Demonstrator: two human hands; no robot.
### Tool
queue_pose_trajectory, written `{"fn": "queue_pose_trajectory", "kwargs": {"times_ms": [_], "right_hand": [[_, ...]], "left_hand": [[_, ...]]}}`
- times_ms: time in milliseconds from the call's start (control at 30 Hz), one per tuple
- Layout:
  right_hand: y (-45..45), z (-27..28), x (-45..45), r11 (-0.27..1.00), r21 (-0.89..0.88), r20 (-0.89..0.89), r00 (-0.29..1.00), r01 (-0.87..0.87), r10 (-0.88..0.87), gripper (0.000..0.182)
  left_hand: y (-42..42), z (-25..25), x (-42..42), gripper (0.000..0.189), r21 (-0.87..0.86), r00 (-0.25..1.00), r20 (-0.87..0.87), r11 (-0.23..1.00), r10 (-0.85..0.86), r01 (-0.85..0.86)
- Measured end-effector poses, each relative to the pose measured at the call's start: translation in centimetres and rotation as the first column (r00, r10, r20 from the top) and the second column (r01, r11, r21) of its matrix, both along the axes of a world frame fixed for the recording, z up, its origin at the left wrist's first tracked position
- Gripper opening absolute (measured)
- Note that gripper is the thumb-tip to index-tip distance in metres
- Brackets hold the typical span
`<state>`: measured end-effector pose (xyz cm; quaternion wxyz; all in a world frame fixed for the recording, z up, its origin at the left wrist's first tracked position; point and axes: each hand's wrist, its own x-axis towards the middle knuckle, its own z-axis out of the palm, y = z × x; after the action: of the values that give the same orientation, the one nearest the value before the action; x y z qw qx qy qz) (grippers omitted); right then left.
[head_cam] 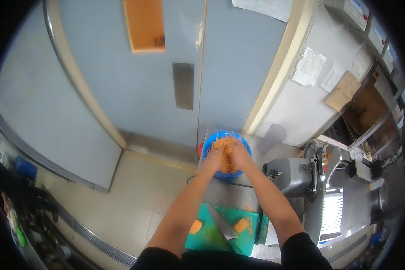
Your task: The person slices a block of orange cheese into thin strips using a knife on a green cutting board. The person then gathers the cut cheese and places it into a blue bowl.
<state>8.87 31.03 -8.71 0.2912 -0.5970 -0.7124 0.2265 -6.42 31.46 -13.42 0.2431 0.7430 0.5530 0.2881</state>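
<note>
A blue plastic bowl (pixel 247 148) stands on the steel counter, heaped with thin orange vegetable shreds (pixel 228 162). My left hand (pixel 215 158) is in the left side of the heap and my right hand (pixel 239 155) in its right side. The fingers of both are partly buried, so their grip is hidden. Nearer to me lies a green cutting board (pixel 209 233) with a large knife (pixel 222 224) slanting across it. One orange vegetable piece (pixel 196 226) is left of the blade, another (pixel 241 225) right of it. Some shreds lie at the board's right side.
A clear plastic container (pixel 272 138) stands behind the bowl to the right. A metal slicing machine (pixel 290 173) is at the right, with a dark cable crossing the counter beside the bowl. Grey double doors (pixel 148 94) rise beyond the counter. Part of another person shows at far left.
</note>
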Motion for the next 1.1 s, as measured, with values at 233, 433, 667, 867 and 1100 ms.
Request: {"fn": "queue_pose_trajectory", "kwargs": {"times_ms": [233,433,667,867,1100], "right_hand": [[0.0,11.3,0.5,0.968,-0.071,0.253,0.934,-0.24,0.25,0.029],[0.6,15.5,0.3,0.97,-0.08,0.317,0.917,-0.229,0.243,0.023],[0.6,15.3,0.1,0.96,-0.207,0.401,0.879,-0.188,0.258,0.024],[0.3,10.4,2.5,0.97,-0.096,0.242,0.94,-0.223,0.241,0.03],[-2.7,7.9,1.1,0.998,0.055,0.127,0.992,-0.004,-0.003,0.03]], "left_hand": [[-1.4,10.2,-1.5,0.03,-0.097,0.995,0.093,0.995,-0.018,0.027],[-0.5,12.5,-2.1,0.03,0.015,0.98,0.196,0.999,-0.039,0.037],[-0.4,10.6,-2.7,0.046,-0.017,0.98,0.2,1.0,-0.006,0.009],[-1.6,11.0,-2.6,0.041,-0.09,0.996,0.063,0.994,-0.057,0.063],[-3.4,10.2,-3.6,0.025,0.042,0.997,0.066,0.998,0.037,-0.04]]}}
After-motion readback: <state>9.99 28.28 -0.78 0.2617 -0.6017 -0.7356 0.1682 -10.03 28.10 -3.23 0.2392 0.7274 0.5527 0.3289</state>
